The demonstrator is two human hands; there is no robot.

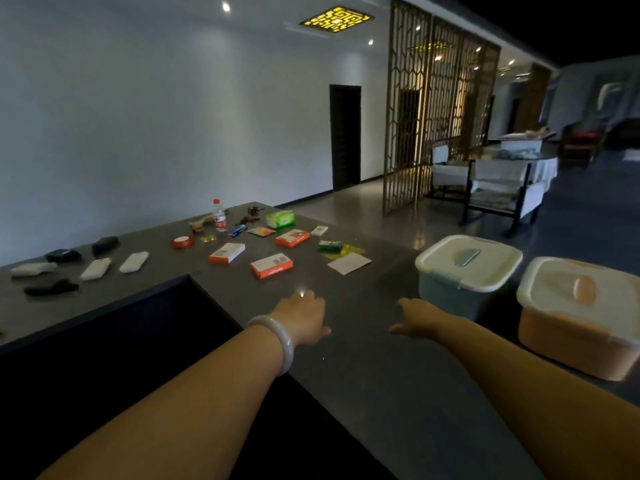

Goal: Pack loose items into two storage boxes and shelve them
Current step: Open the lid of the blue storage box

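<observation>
Both hands' fingers (304, 299) relaxed — empty.

Orange storage box (581, 327) cut off at right edge.

Dim room. Plain white wall (121, 116) at 10 o'clock, dark doorway (345, 136) at 12. Lattice screen (436, 109) at 1, white chairs (498, 188) at 2. Glossy floor (346, 199), ceiling spotlights (226, 7), yellow patterned ceiling panel (336, 18).

Two lidded storage boxes (467, 268), three orange-and-white cartons (272, 265), one water bottle (219, 216).
</observation>
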